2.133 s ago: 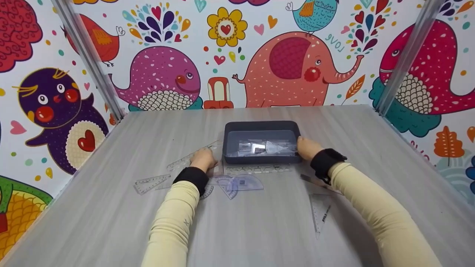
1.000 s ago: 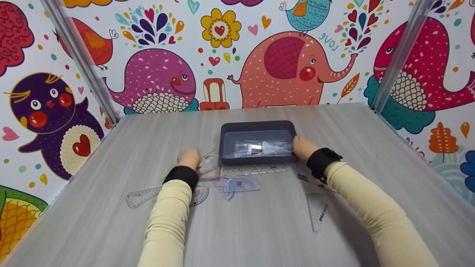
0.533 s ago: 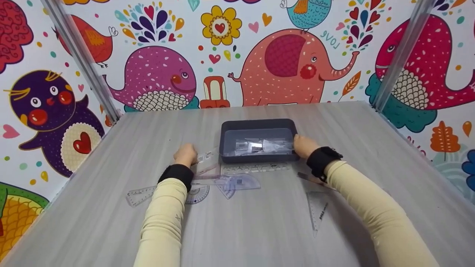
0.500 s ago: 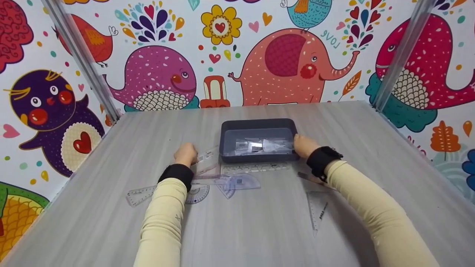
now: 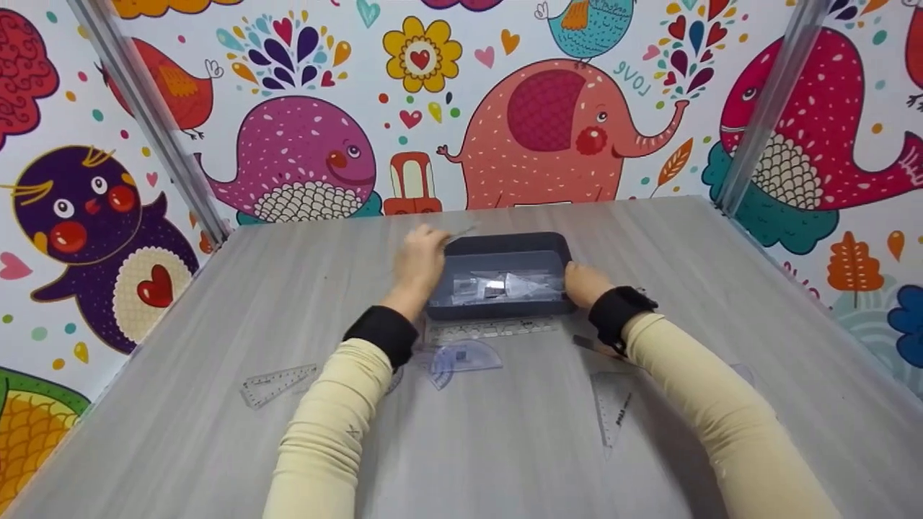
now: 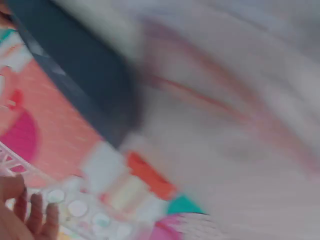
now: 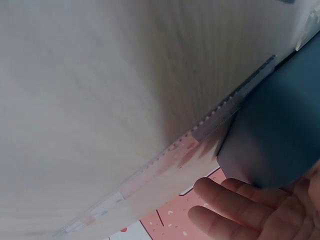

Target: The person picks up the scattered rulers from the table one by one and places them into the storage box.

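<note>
Head view: the tray (image 5: 505, 311) sits on the surface (image 5: 505, 447) just right of centre, with a heap of clear pieces (image 5: 533, 286) lying flat inside it. At its left end is the left hand (image 5: 420, 263), whose grip pinches a clear stencil (image 5: 463, 233), nearly edge-on near the tray's back left corner. At the opposite end, the right hand (image 5: 588, 285) holds the rim. A ruler (image 5: 497, 330) lies along the tray's front, and a bluish protractor (image 5: 479, 355) lies below that, near the middle of the frame. One set square (image 5: 277, 382) is at lower left and a triangle (image 5: 611, 411) at lower right. Cartoon animals cover the wall (image 5: 447, 180) behind. Left wrist view: much of it is blurred; the left hand is at lower left with the stencil's round holes showing beside its fingertips, the tray at upper left, and a pink-edged piece (image 6: 210, 102) smeared across the upper right. Right wrist view: the right hand is at lower right, fingers gently bent at the tray's end, thumb hidden; a long clear strip (image 7: 165, 157) runs diagonally beside the tray.
</note>
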Motion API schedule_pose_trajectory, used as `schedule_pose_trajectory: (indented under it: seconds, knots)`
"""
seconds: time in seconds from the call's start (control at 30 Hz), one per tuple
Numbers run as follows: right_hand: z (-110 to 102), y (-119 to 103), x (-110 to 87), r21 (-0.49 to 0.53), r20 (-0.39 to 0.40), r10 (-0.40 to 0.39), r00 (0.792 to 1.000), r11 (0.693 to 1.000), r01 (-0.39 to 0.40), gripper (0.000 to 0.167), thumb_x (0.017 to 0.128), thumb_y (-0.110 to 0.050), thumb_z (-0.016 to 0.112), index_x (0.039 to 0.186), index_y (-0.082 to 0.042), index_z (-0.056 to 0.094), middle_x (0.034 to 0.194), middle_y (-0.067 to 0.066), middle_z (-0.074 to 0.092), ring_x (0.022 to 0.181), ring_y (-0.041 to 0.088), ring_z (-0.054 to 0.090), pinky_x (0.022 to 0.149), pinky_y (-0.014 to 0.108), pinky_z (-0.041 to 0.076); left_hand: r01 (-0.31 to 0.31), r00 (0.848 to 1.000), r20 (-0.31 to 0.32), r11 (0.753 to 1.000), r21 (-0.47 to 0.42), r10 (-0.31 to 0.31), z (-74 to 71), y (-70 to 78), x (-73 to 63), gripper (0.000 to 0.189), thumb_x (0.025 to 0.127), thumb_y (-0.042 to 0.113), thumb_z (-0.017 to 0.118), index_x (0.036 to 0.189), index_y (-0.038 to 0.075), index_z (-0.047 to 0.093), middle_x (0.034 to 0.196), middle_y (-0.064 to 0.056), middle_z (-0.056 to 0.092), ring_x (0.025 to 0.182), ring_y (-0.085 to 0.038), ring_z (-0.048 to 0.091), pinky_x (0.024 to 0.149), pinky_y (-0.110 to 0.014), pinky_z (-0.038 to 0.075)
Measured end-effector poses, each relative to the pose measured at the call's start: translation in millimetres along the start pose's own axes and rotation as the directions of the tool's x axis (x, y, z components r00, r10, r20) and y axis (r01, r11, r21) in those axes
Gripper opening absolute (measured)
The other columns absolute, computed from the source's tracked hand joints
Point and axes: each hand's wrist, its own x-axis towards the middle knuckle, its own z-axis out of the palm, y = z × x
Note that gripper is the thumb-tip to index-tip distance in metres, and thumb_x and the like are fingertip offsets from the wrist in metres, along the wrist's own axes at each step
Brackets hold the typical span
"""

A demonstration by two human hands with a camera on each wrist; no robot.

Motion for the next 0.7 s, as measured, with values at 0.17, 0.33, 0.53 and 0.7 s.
schedule_pose_trajectory:
  seconds: [0.17,0.33,0.53,0.7]
  knots:
    - [-9.0,-4.6,-6.9,0.034,0.011,-0.001,1.0,0.999,0.0,0.035,0.09,-0.011,0.036,0.114,0.012,0.045,0.099,0.027,0.058,0.087,0.04,0.059,0.07,0.051,0.049,-0.231,0.973,0.039,0.961,0.151,0.228,21.3,48.0,6.7,0.015,0.079,-0.001,0.055,0.083,0.007,0.068,0.08,-0.008,0.063,0.072,-0.025,0.06,0.056,-0.034,0.051]
    - [-7.9,-2.1,-4.4,0.042,0.067,0.016,0.998,0.999,-0.019,0.039,0.092,-0.012,0.032,0.122,0.012,0.041,0.109,0.028,0.056,0.096,0.041,0.057,0.079,0.05,0.048,-0.322,0.941,0.216,0.885,0.335,0.26,47.0,69.0,2.3,0.012,0.079,0.001,0.058,0.085,0.008,0.066,0.083,-0.008,0.063,0.074,-0.025,0.062,0.056,-0.035,0.052]
    - [63.6,31.5,33.4,0.006,0.058,0.047,0.997,0.999,-0.047,0.041,0.091,-0.014,0.036,0.127,0.007,0.039,0.111,0.026,0.055,0.095,0.041,0.058,0.074,0.054,0.047,-0.31,0.9,0.411,0.873,0.377,0.142,69.6,72.2,-8.7,0.017,0.082,0.003,0.057,0.087,0.01,0.071,0.085,-0.008,0.067,0.078,-0.024,0.064,0.061,-0.035,0.053]
    - [122.3,70.2,66.2,-0.013,0.062,0.043,0.997,0.999,-0.042,0.048,0.091,-0.017,0.04,0.132,0.007,0.034,0.112,0.027,0.055,0.095,0.042,0.058,0.073,0.055,0.047,-0.277,0.888,0.447,0.901,0.335,0.106,180.9,11.0,-4.7,0.017,0.08,0.009,0.058,0.073,0.018,0.07,0.081,-0.004,0.069,0.07,-0.024,0.066,0.052,-0.041,0.05]
